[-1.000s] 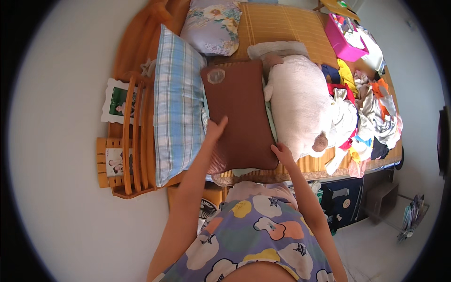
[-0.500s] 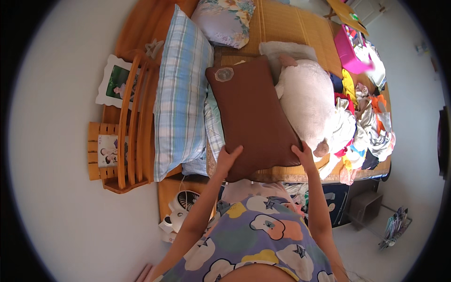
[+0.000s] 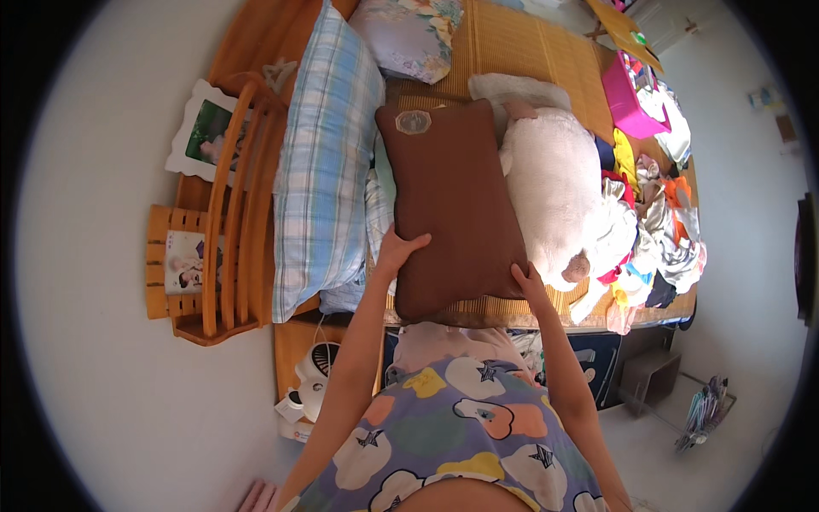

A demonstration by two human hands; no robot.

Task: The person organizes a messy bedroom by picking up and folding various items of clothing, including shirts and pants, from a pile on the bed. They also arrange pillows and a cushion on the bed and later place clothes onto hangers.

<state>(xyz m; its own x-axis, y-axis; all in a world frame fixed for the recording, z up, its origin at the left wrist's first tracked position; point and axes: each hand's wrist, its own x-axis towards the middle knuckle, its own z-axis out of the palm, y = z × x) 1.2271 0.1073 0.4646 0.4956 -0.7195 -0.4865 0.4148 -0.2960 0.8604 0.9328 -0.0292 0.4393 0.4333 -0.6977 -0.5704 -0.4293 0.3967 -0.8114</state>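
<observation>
A brown, smooth-surfaced pillow [image 3: 452,205] with a pale round patch near its far left corner lies in front of me. My left hand [image 3: 398,253] grips its left edge, thumb on top and the other fingers hidden underneath. At its near right corner, my right hand [image 3: 531,285] holds the edge with the thumb on top. Close along the pillow's right side rests a big cream plush toy [image 3: 554,192]. To the left, a blue-and-white plaid pillow [image 3: 328,171] leans by the wooden headboard [image 3: 243,213].
A woven mat [image 3: 533,38] covers the bed. Farther back are a floral pillow [image 3: 405,38] and a grey folded cloth [image 3: 516,88]. Heaped clothes [image 3: 653,222] and a pink bin [image 3: 630,98] line the right side. A white fan [image 3: 316,375] stands at the near left.
The brown pillow has turned slightly, its near end shifting left with both hands still on it. The whole view has shifted a little.
</observation>
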